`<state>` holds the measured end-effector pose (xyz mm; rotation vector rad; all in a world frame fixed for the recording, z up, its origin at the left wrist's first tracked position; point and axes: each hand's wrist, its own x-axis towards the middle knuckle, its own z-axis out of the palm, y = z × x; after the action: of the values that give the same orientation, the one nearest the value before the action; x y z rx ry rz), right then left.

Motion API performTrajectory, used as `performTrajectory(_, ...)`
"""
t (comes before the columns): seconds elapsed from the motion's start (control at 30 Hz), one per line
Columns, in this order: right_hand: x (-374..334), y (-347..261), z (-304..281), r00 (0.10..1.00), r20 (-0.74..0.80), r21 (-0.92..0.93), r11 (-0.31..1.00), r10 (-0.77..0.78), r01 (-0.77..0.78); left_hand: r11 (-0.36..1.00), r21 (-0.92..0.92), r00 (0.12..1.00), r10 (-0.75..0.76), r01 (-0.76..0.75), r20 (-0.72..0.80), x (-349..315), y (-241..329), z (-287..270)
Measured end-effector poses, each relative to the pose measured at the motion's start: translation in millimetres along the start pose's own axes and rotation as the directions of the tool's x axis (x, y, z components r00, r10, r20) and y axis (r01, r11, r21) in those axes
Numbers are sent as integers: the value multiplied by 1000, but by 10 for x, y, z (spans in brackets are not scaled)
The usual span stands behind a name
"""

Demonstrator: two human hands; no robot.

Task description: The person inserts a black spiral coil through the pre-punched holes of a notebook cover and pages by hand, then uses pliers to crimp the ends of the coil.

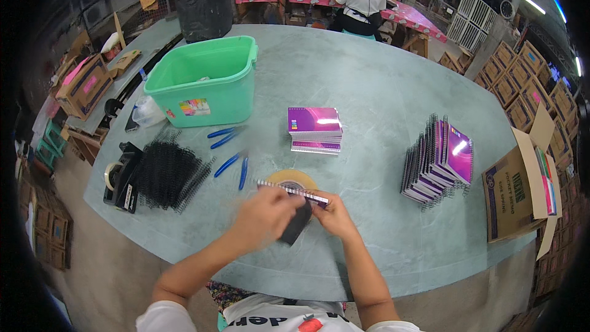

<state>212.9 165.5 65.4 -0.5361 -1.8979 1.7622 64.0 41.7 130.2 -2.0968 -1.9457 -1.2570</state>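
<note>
My right hand (334,214) is closed on a small notebook (301,193), held on edge with its punched white edge up and a dark cover hanging below. My left hand (270,214), blurred by motion, has its fingers curled together at that punched edge; what they pinch is hidden. Behind the notebook lies a roll of tan tape (294,177). To the left is a heap of black spiral coils (167,172). Two blue-handled pliers (228,165) lie between the coils and the notebook. A stack of purple notebooks without coils (314,124) stands beyond my hands.
Coil-bound notebooks (439,157) are piled at the right, near an open cardboard box (513,190). A green tub (212,95) stands at the far left. A black tape dispenser (127,178) sits by the table's left edge. Another person (362,0) sits at a pink-covered table behind.
</note>
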Motion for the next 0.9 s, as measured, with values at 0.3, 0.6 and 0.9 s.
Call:
performTrajectory(0.3,26,35,-16,1000,24,129,991,19,-22,974,-185,920,-49,130,389,-508,22,406)
performTrajectory(0.6,-33,-88,17,993,-114,341,938,-23,61,941,300,988,153,-156,35,82,81,42)
performTrajectory(0.9,-136,17,23,977,-211,87,996,39,-21,978,153,975,109,-140,194,252,-57,184)
